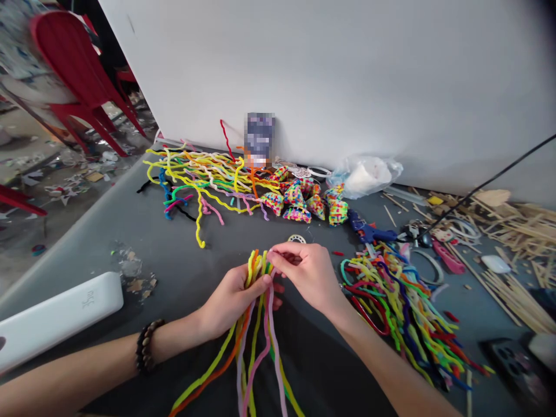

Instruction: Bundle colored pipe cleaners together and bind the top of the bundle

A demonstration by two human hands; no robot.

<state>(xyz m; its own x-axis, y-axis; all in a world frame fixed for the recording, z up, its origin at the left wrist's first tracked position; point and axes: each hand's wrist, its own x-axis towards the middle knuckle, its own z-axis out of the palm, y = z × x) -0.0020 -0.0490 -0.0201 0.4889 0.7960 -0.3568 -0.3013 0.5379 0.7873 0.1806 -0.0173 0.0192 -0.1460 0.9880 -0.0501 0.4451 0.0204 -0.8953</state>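
A bundle of pipe cleaners (263, 315) in yellow, orange, pink, lilac and green hangs down in front of me. My left hand (232, 298) is closed around it near the top, thumb across the front. With thumb and fingertips pinched, my right hand (306, 275) holds the upper end of a pipe cleaner at the bundle's right side. The short upper ends stick up above my left thumb. Behind my hands, a small round ring (297, 238) lies on the dark table (174, 255).
Loose pipe cleaners (204, 174) lie at the back, beside colourful woven pieces (297, 202). A blue glue gun (369, 230) sits above a mixed pipe-cleaner heap (403, 307). Wooden sticks (495, 289) and a phone (512, 365) are right; a white device (65, 315) is left.
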